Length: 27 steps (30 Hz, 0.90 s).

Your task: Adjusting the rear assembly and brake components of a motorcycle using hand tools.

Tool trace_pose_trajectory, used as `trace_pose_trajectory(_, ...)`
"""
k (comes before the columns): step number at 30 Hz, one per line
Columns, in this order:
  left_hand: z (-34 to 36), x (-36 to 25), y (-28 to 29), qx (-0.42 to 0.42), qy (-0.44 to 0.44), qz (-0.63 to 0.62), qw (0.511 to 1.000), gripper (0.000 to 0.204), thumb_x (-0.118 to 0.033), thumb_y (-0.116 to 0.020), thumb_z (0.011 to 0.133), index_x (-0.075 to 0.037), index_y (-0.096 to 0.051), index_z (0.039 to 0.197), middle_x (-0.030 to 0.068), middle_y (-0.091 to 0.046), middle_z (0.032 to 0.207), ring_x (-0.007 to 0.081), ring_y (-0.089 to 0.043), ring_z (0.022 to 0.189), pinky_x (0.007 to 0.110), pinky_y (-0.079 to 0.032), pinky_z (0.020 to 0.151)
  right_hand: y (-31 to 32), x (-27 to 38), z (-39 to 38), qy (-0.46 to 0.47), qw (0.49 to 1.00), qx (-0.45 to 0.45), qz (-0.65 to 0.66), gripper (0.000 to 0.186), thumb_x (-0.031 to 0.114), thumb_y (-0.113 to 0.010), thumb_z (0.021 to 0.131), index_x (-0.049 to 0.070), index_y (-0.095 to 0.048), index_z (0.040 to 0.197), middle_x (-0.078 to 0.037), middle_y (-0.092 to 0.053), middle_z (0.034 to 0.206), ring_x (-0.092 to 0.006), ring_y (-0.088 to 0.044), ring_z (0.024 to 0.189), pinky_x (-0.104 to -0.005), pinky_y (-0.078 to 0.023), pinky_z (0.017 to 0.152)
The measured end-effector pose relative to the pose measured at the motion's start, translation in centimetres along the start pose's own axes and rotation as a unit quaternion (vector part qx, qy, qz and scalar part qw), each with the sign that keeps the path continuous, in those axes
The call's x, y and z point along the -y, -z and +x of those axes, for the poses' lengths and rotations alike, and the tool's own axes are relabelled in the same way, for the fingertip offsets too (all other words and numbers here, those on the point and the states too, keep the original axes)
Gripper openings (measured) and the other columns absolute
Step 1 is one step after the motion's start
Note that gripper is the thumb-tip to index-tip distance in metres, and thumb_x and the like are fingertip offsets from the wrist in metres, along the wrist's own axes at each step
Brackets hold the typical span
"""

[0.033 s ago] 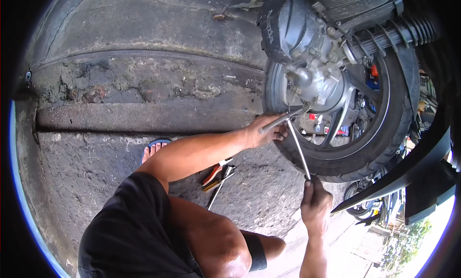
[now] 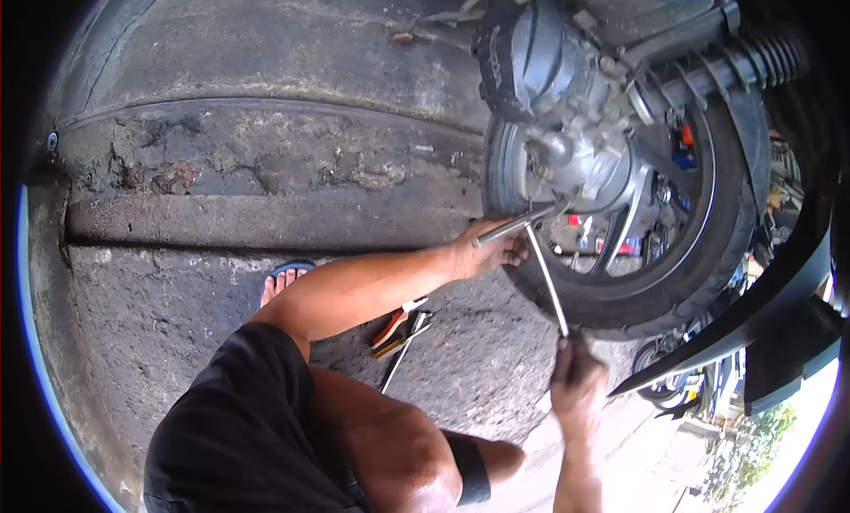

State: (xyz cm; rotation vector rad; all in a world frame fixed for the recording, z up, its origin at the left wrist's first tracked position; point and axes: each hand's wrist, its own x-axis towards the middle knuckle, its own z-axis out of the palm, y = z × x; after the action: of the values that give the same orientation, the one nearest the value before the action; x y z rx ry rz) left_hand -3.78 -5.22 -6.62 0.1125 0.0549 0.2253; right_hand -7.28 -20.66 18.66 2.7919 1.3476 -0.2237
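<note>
My left hand (image 2: 487,247) is closed around a short dark metal bar (image 2: 505,228), which reaches up to the hub (image 2: 589,168) of a scooter's rear wheel (image 2: 713,247). A long silver rod (image 2: 544,270) meets that bar near my left fingers and slants down past the tyre. My right hand (image 2: 580,385), slightly blurred, grips the rod's lower end. On the ground below my left forearm lie red-handled pliers (image 2: 390,329), a yellow tool (image 2: 386,348) and another long thin tool (image 2: 396,364).
A grey shock absorber (image 2: 726,66) rises above the wheel, and a black body panel (image 2: 770,318) curves at the right. A rough concrete step (image 2: 248,219) runs behind my left arm. My sandalled foot (image 2: 279,287) and bent knee (image 2: 412,451) are below. More vehicles (image 2: 660,371) stand beyond the wheel.
My right hand and the rod's lower end have shifted slightly down and to the left. My left hand and the short bar have moved a few pixels.
</note>
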Motion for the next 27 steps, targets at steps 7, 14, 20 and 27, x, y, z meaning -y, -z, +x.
trace_pose_trajectory(7, 0.2, -0.4, -0.6, 0.002, -0.012, 0.026, 1.0, 0.027, -0.035, -0.062, 0.096, -0.013, -0.061, 0.111, 0.005, -0.067, 0.097, 0.0158, -0.06, 0.089, 0.032, -0.047, 0.081, 0.3, -1.0, 1.4, -0.044, 0.998, 0.032, 0.012, 0.023, 0.014, -0.049, 0.1, -0.003, -0.064, 0.102, -0.019, -0.053, 0.054, -0.0303, -0.057, 0.043, -0.0416, -0.04, 0.043)
trace_pose_trajectory(14, -0.3, -0.3, -1.0, -0.002, -0.007, 0.024, 1.0, 0.023, -0.034, -0.062, 0.096, -0.014, -0.06, 0.106, 0.0061, -0.068, 0.098, 0.0159, -0.061, 0.087, 0.033, -0.048, 0.079, 0.7, -1.6, 1.8, -0.016, 0.999, 0.022, -0.021, 0.022, 0.014, -0.049, 0.1, -0.001, -0.063, 0.097, -0.022, -0.056, 0.056, -0.0408, -0.06, 0.051, -0.0447, -0.041, 0.045)
trace_pose_trajectory(20, -0.1, -0.1, 0.1, 0.003, 0.006, 0.022, 1.0, 0.022, -0.033, -0.06, 0.097, -0.014, -0.063, 0.108, 0.0038, -0.068, 0.095, 0.0141, -0.061, 0.086, 0.031, -0.047, 0.077, 1.2, -0.5, 1.8, -0.042, 0.999, 0.026, 0.002, 0.02, 0.01, -0.05, 0.099, -0.006, -0.061, 0.095, -0.022, -0.05, 0.05, -0.0399, -0.053, 0.042, -0.0444, -0.035, 0.041)
trace_pose_trajectory(27, 0.4, -0.7, -0.1, 0.015, -0.02, 0.017, 1.0, 0.026, -0.032, -0.062, 0.096, -0.008, -0.063, 0.106, 0.0049, -0.068, 0.096, 0.0162, -0.06, 0.083, 0.032, -0.049, 0.078, 2.2, -0.2, 1.6, -0.054, 0.995, 0.087, -0.02, 0.021, 0.017, -0.051, 0.099, 0.0, -0.064, 0.101, -0.02, -0.061, 0.059, -0.0363, -0.064, 0.051, -0.046, -0.044, 0.04)
